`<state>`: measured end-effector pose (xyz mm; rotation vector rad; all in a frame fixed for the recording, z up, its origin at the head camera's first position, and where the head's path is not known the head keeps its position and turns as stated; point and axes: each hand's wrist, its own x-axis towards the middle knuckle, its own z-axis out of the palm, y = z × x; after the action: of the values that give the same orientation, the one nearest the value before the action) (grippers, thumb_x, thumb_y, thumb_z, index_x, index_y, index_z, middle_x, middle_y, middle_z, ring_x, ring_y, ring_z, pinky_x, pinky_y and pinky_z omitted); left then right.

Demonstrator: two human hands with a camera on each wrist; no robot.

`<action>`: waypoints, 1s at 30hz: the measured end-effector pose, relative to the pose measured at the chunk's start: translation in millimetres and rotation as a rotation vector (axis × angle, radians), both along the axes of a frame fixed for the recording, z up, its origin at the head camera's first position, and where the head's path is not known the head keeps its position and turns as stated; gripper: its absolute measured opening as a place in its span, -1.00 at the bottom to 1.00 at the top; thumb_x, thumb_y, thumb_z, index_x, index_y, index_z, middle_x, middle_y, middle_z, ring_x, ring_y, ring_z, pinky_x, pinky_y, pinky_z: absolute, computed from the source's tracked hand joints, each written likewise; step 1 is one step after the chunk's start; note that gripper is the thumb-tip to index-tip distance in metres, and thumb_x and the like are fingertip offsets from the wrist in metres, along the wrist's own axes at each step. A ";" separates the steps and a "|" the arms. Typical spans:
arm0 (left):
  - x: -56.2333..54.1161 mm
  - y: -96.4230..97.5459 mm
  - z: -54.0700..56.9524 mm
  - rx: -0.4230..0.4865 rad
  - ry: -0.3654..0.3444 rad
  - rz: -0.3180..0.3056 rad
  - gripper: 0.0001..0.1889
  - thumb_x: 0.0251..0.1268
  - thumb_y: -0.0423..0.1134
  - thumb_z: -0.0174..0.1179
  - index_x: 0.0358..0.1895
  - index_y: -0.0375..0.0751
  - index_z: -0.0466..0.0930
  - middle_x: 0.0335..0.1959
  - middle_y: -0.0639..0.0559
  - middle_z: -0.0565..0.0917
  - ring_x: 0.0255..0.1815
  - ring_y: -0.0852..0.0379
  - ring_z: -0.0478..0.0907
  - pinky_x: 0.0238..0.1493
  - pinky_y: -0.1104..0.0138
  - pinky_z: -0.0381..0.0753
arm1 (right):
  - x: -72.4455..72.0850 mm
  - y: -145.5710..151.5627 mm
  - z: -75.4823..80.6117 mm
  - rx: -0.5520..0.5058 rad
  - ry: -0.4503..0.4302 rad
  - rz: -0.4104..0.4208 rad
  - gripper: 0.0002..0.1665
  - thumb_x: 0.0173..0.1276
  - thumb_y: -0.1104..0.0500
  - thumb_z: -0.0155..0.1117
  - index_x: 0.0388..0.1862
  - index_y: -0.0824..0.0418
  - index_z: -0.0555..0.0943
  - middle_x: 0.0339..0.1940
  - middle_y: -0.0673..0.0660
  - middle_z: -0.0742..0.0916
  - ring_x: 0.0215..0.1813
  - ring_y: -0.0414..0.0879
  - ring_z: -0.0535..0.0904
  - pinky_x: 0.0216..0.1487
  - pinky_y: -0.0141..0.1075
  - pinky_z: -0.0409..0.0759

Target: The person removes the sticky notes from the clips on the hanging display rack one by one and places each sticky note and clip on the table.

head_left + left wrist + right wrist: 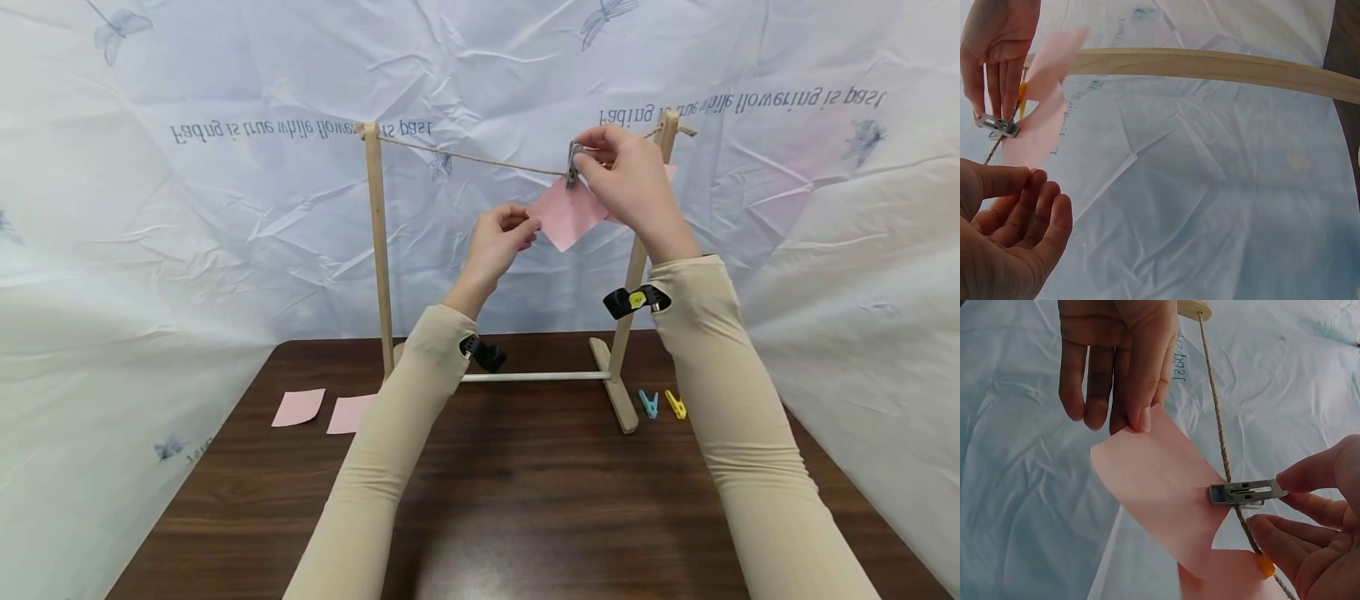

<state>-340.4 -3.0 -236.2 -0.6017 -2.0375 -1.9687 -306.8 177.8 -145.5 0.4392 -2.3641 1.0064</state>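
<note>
Nearest you, your sleeves are stretching over a dark wood-grain table (pixel 525 483). At its left, two pink paper squares (pixel 297 407) are lying, one partly hidden by your left sleeve; at its right, a blue clothespin (pixel 649 405) and a yellow clothespin (pixel 677 406) are lying near the foot of the wooden stand (pixel 378 242). Higher up, your left hand (pixel 495 242) is pinching the left corner of a pink note (pixel 564 218). Your right hand (pixel 633 179) is gripping a grey clothespin (pixel 1235 492) by its handles, and that pin is straddling the twine (pixel 1219 425) at the note's top corner. You seem to be clipping this note up; the next move is calling for checking that paper and twine are both caught, then easing the right fingers before the left. Just beyond, a second pink note (pixel 1222 581) is hanging by an orange-yellow clothespin (pixel 1266 565). Farthest, a printed white sheet (pixel 225 50) is forming the backdrop.
</note>
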 end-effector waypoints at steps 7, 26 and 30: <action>-6.4 -2.7 -1.4 0.026 -0.011 -0.032 -0.84 0.44 -0.36 0.24 -0.05 -0.39 0.63 -0.20 -0.15 0.69 -0.17 -0.05 0.66 0.00 0.19 0.69 | -1.7 -4.3 -0.4 -0.022 -0.036 0.018 -0.59 0.52 0.03 0.19 0.23 0.20 0.56 0.26 0.15 0.67 0.30 -0.02 0.58 0.30 -0.20 0.52; -30.7 -6.9 -2.4 0.047 -0.031 -0.090 -0.81 0.45 -0.38 0.22 -0.01 -0.43 0.62 -0.19 -0.18 0.68 -0.23 0.06 0.64 0.10 0.06 0.65 | -15.3 -4.4 3.1 0.004 -0.051 0.058 -0.43 0.50 -0.06 0.24 0.41 0.07 0.53 0.23 0.15 0.65 0.27 -0.05 0.58 -0.01 -0.38 0.52; -36.4 -8.1 -3.9 0.047 -0.039 -0.098 -0.81 0.44 -0.38 0.22 -0.01 -0.43 0.62 -0.19 -0.18 0.68 -0.23 0.06 0.64 0.09 0.09 0.66 | -19.0 -6.5 2.2 -0.001 -0.050 0.070 -0.47 0.50 -0.04 0.26 0.37 0.10 0.56 0.18 0.16 0.66 0.25 -0.04 0.60 0.02 -0.35 0.53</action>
<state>-376.8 -11.1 -240.1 -0.6699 -2.0135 -2.0929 -325.7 171.3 -143.3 0.5048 -2.4075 1.0619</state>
